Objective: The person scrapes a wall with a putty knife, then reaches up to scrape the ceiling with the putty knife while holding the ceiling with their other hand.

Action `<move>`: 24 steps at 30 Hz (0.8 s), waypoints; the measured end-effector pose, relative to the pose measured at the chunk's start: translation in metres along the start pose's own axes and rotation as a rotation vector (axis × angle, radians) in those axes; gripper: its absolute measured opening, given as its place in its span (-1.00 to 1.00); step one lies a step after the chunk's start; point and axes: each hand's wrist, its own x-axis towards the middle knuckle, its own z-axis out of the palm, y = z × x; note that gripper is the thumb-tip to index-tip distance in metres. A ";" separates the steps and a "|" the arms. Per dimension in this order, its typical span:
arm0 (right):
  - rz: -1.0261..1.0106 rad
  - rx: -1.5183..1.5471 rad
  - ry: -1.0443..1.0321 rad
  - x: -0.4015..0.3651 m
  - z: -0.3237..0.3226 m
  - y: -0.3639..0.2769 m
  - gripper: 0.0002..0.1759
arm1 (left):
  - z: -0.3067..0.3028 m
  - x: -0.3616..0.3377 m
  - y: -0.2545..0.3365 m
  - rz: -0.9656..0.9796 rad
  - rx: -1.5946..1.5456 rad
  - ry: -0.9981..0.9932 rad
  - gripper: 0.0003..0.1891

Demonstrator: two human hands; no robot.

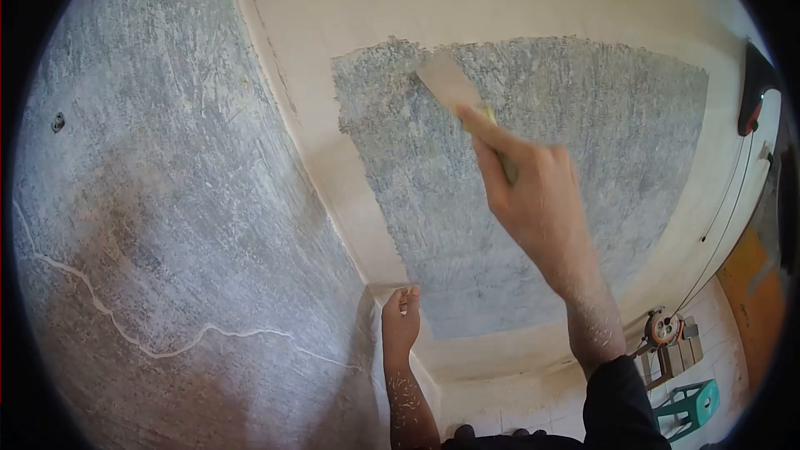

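Note:
My right hand (533,175) grips a scraper (450,83) by its yellow-green handle. The wide flat blade lies against the upper part of a grey, scraped patch (575,150) on the wall, near the ragged edge of the cream paint. Lower down, my left hand (402,317) is held up near the wall corner with its fingers curled in, and I see nothing in it. Pale flecks cling to both forearms.
A grey, stripped wall (192,158) with a pale wavy crack line (158,354) stands at left. At lower right are a cable reel (664,327) and a green stool (696,404) on the tiled floor. A dark device (757,87) with cords hangs at right.

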 end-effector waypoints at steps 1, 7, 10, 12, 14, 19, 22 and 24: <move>-0.014 0.006 0.020 -0.004 0.007 0.010 -0.67 | 0.006 0.001 -0.002 0.008 0.019 0.032 -0.59; 0.009 0.046 0.015 0.003 0.007 0.007 -0.67 | 0.033 0.002 -0.014 -0.004 -0.019 0.105 -0.66; 0.005 0.078 -0.004 0.011 -0.001 -0.009 -0.68 | 0.038 0.006 -0.036 0.105 -0.058 0.114 -0.65; 0.010 0.088 0.005 0.014 -0.003 -0.010 -0.69 | 0.035 0.010 -0.030 0.065 -0.043 0.087 -0.65; 0.023 0.086 0.040 0.003 0.006 0.004 -0.69 | 0.030 0.003 -0.033 0.033 -0.014 0.060 -0.64; -0.012 0.095 0.028 0.015 0.000 -0.002 -0.69 | 0.034 0.007 -0.026 -0.005 -0.048 0.069 -0.63; 0.001 0.127 0.041 0.015 0.004 0.000 -0.69 | 0.034 0.005 -0.024 0.031 -0.019 0.073 -0.63; 0.016 0.153 0.023 0.017 0.004 -0.003 -0.68 | 0.031 0.007 -0.032 0.019 -0.065 0.064 -0.63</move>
